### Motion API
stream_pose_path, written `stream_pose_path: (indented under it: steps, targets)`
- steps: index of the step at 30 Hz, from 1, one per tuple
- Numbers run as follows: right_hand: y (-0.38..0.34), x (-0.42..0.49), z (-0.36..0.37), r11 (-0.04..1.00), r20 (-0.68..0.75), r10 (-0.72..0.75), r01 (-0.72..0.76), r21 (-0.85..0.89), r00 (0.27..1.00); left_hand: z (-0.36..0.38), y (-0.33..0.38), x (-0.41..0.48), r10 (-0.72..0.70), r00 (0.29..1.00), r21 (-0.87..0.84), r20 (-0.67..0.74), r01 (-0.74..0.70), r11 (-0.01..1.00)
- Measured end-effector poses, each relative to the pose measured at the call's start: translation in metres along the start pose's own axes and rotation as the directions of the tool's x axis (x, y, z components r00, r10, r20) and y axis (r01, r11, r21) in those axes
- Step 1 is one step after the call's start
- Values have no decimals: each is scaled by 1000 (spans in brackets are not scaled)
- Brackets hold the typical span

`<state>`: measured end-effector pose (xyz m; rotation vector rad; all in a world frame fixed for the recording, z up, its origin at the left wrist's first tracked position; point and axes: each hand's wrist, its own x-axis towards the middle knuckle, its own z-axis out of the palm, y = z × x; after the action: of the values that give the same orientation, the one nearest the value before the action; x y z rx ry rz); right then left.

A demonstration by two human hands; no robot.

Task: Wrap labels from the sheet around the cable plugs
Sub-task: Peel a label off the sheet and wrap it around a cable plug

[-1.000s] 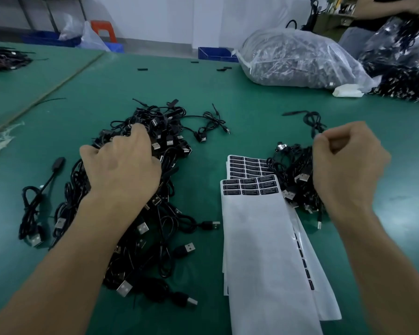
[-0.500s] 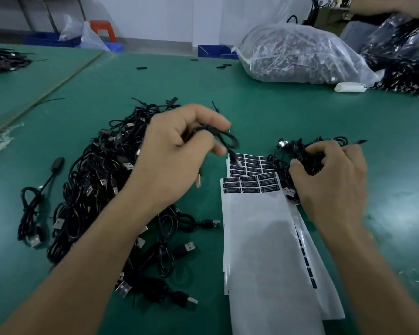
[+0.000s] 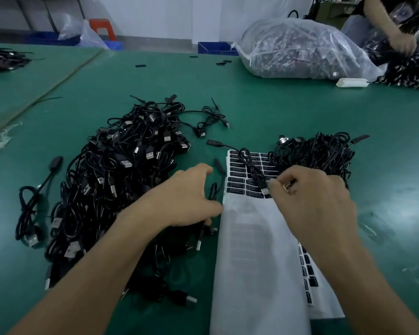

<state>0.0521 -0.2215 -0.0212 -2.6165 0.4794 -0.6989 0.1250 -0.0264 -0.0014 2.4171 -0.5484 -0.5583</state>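
A white label sheet (image 3: 252, 238) lies in front of me, with rows of black labels (image 3: 236, 175) at its far end. One black cable (image 3: 246, 158) lies across those rows, its silver USB plug (image 3: 265, 190) pointing toward me. My right hand (image 3: 317, 204) has its fingers curled and pinches a label right beside that plug. My left hand (image 3: 186, 197) rests at the sheet's left edge, fingers relaxed and thumb against the paper. A big heap of black cables (image 3: 121, 170) lies to the left. A smaller heap (image 3: 319, 153) sits to the right of the sheet.
The green table (image 3: 276, 110) carries a clear plastic bag of cables (image 3: 300, 49) at the back right, with a small white object (image 3: 351, 82) beside it. Another person's hand (image 3: 402, 42) works in a cable pile at the far right. A lone cable (image 3: 34, 197) lies left of the heap.
My left hand has let go of the cable, which now lies across the labels, and has dropped to the sheet's edge. My right hand left the right heap for the label rows.
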Motion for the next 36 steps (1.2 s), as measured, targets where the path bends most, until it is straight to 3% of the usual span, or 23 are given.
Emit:
stream_pose_path:
  steps: [3, 6, 9, 13, 17, 22, 24, 27, 30, 32, 36]
  targets:
    - [-11, -5, 8, 993, 112, -84, 75, 86, 990, -1, -2, 2, -46, 998, 3, -46, 47, 999]
    - [-12, -9, 19, 996, 282, -85, 85, 12, 956, 0, -3, 3, -29, 998, -60, -62, 25, 998]
    - [-11, -8, 21, 995, 264, -94, 84, 47, 960, -2, -3, 5, 5, 996, -153, -86, -18, 988]
    - [-11, -5, 20, 945, 252, -53, -33, 326, 966, -7, -1, 1, 116, 993, -458, 37, -86, 885]
    - [-13, -1, 15, 715, 350, 53, -280, 640, 935, -15, 0, -6, 176, 968, -559, 181, -46, 828]
    - [-14, 2, 11, 269, 493, 121, -507, 819, 861, -19, -4, -7, 140, 962, -499, 233, -6, 866]
    - [-11, 5, 9, 197, 483, 135, -501, 843, 865, -21, -6, -8, 133, 954, -527, 269, 31, 849]
    - [-10, 5, 8, 229, 470, 134, -489, 842, 872, -20, -3, -11, 151, 923, -468, 353, 35, 883]
    - [-12, 2, 8, 227, 498, 49, -495, 838, 866, -15, 3, -9, 89, 964, -360, 249, 7, 933]
    - [-14, 1, 9, 203, 509, -27, -494, 846, 860, -10, 6, -5, 82, 991, -395, 110, -32, 918]
    - [-18, -3, 13, 83, 516, -174, -510, 856, 839, 1, 14, -3, 205, 975, -467, -87, -222, 856]
